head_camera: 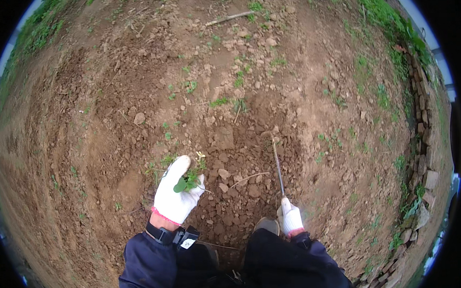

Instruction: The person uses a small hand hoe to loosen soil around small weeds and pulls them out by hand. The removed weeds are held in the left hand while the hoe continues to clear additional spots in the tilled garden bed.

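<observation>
My left hand (178, 192), in a white knit glove with a pink cuff, holds a small bunch of green weeds (191, 179) between thumb and fingers, just over the soil. My right hand (291, 218), gloved alike, grips the handle of a thin metal hand tool (278, 167). The tool's shaft reaches away from me, and its far end rests at the loosened brown soil (250, 152); the shape of that end is hard to make out. Between the hands a thin curved twig (249, 178) lies among clods.
Small weeds (219, 102) grow scattered ahead. A dry stick (229, 18) lies farther off. Along the right runs a low row of stacked bricks (420, 124), with stones near its lower part. My shoe (267, 225) stands beside my right hand.
</observation>
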Demonstrator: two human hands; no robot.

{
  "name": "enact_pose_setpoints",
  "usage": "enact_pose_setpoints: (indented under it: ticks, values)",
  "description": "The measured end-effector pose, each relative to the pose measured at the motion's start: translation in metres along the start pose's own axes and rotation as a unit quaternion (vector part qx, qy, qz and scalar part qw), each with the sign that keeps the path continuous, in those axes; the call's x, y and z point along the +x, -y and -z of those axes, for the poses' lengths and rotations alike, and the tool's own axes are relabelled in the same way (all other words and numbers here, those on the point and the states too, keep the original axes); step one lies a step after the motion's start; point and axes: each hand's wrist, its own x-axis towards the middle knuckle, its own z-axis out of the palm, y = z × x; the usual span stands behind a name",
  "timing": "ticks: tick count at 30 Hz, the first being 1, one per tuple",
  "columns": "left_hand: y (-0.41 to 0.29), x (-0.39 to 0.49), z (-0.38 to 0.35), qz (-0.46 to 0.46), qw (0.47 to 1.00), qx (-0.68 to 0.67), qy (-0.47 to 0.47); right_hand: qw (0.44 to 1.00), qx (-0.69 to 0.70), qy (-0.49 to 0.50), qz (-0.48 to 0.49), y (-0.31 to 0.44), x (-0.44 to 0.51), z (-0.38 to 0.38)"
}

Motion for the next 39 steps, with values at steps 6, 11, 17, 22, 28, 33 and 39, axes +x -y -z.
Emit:
enact_pose_setpoints:
  ticks: [6, 11, 17, 22, 28, 33, 39]
  values:
    - [0.021, 0.032, 0.001, -0.016, 0.986, 0.163, 0.043, 0.999, -0.011, 0.028, 0.021, 0.030, -0.021, 0.006]
    - [0.047, 0.073, -0.011, -0.059, 0.913, 0.397, 0.067, 0.981, 0.157, 0.100, -0.044, 0.059, -0.009, 0.009]
    - [0.094, 0.154, -0.036, -0.152, 0.659, 0.706, 0.207, 0.988, 0.155, 0.010, -0.019, 0.051, -0.012, 0.028]
    - [0.150, 0.216, -0.055, -0.308, 0.327, 0.880, 0.153, 0.992, 0.112, -0.044, 0.021, 0.020, -0.013, 0.045]
    - [0.151, 0.225, -0.067, -0.156, 0.383, 0.888, 0.200, 0.993, 0.103, -0.042, 0.047, 0.016, -0.025, 0.053]
    - [0.074, 0.136, -0.044, -0.125, 0.722, 0.613, 0.295, 0.997, 0.044, 0.060, 0.036, 0.047, -0.027, 0.055]
    - [0.014, -0.009, -0.039, -0.033, 0.989, 0.143, 0.001, 0.874, -0.292, -0.053, 0.384, 0.096, -0.026, 0.003]
